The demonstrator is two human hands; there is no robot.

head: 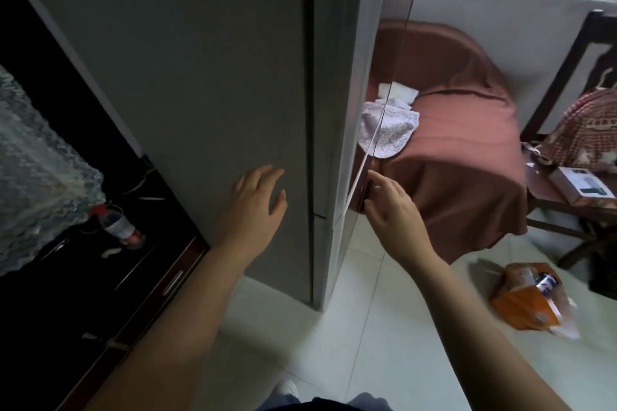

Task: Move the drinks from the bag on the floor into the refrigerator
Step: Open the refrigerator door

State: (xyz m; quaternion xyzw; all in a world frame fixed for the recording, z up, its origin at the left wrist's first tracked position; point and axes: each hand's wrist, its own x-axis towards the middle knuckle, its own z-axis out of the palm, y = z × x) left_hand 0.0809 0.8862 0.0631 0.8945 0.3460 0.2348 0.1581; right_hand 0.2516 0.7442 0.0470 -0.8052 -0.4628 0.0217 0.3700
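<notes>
Currently, your right hand (389, 207) grips the refrigerator door (358, 173) at its free edge, just right of the frame's centre. The thumb lies along the near side of the edge. The fingers wrap around a dark piece on the edge, and their tips are hidden behind it. The grip is narrow and closed on the door only.

Your left hand (258, 197) is spread wide at the centre of the frame, with the fingers straight and apart, and it holds nothing. It is against or just in front of the grey side panel of the refrigerator (200, 77); contact cannot be confirmed.

The bag (531, 302) is orange and lies on the pale tiled floor (384, 344) at the lower right of the frame. It is blurred. Its mouth is open, and one blue and white drink can (547, 284) shows at the upper end. The bag is well apart from both hands, below and to the right of the right hand. Neither hand touches it or the can.

Behind the door edge, in the right half of the frame, a bed (467, 143) carries a reddish-brown cover, with a white patterned cloth (389, 130) on its near corner. A small table (547, 190) at the right edge carries a box (582, 185). At the left of the frame, a plastic bottle (120, 227) with a red cap lies tilted on a dark cabinet, beside a lace cloth (36, 177).
</notes>
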